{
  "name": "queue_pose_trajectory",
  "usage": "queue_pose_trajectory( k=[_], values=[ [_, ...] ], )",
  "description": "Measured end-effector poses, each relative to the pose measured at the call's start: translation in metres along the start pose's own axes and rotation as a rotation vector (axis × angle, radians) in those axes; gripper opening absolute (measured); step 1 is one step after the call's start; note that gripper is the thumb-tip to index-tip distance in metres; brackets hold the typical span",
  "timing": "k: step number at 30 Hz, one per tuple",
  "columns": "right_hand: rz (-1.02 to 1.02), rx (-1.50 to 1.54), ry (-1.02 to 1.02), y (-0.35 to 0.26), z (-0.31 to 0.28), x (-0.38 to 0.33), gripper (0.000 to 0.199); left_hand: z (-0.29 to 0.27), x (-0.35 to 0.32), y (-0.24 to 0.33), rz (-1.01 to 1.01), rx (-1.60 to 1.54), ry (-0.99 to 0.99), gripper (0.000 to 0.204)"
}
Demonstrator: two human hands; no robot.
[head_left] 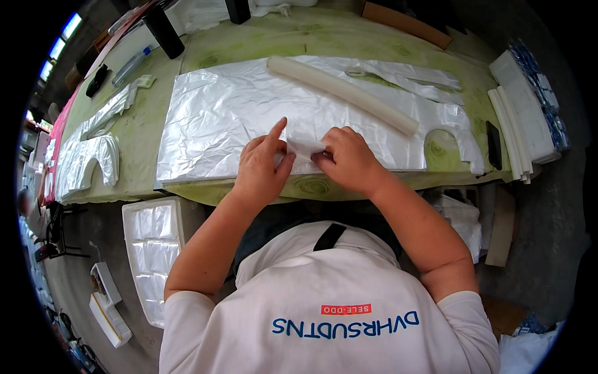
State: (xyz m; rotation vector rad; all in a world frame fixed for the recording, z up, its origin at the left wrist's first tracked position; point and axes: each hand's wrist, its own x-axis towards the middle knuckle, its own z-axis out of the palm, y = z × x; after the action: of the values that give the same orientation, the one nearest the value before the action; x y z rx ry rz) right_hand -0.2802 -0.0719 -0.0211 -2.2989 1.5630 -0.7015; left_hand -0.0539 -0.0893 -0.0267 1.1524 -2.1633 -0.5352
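Observation:
Between my hands, over the near edge of a pile of flat white plastic sheets (215, 118) with cut-out handle-like straps, is a small piece of thin translucent plastic (303, 144). My right hand (350, 159) pinches its right side between thumb and fingers. On its left side, my left hand (264, 165) has thumb and bent fingers closed at the edge, index finger pointing up and away. Whether the piece is a small bag or a folded sheet, I cannot tell. A long whitish tube (342, 93) lies slantwise across the pile, just beyond my right hand.
More strapped plastic sheets (93, 156) lie at the table's left end, near a plastic bottle (131, 65). A black phone (493, 144) and white rolls (507, 134) sit at right. Below the table at left stands a white box of folded plastic packs (156, 249).

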Motion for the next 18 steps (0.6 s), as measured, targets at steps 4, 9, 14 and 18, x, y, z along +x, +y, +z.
queue_pose_trajectory(
  k=[4, 9, 14, 18],
  values=[
    [0.082, -0.028, -0.035, -0.003, 0.004, 0.01, 0.029, 0.008, 0.003, -0.008, -0.049, 0.037, 0.091, 0.072],
    [0.225, -0.142, -0.101, -0.015, 0.001, 0.024, 0.038, 0.008, 0.007, -0.002, -0.163, 0.017, 0.055, 0.074],
    [0.261, -0.17, -0.141, -0.019, 0.001, 0.03, 0.039, 0.008, 0.009, -0.002, -0.109, 0.154, 0.081, 0.071],
    [0.27, -0.194, -0.119, -0.016, 0.007, 0.029, 0.035, 0.013, 0.005, 0.002, 0.199, 0.442, 0.024, 0.071]
  ],
)
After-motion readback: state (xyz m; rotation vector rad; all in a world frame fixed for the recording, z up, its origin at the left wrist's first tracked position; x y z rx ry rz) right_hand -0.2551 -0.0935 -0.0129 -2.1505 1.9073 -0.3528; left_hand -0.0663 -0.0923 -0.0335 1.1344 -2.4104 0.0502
